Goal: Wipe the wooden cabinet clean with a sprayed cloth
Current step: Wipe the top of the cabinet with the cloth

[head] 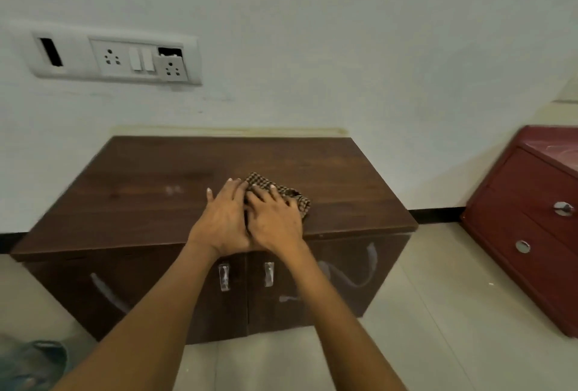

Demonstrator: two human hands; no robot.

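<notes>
A low dark wooden cabinet (150,190) stands against the white wall, with two doors and small metal handles on its front. A brown checked cloth (266,182) lies bunched on its top, right of centre. My left hand (223,218) and my right hand (275,218) lie side by side on the cloth, fingers stretched out flat and pressing it onto the wood. Most of the cloth is hidden under the hands. No spray bottle is in view.
A red drawer cabinet (525,224) with round metal knobs stands to the right. A switch and socket panel (115,57) is on the wall at upper left. A dark bag-like thing (34,362) lies on the tiled floor at bottom left. Whitish smears mark the cabinet doors.
</notes>
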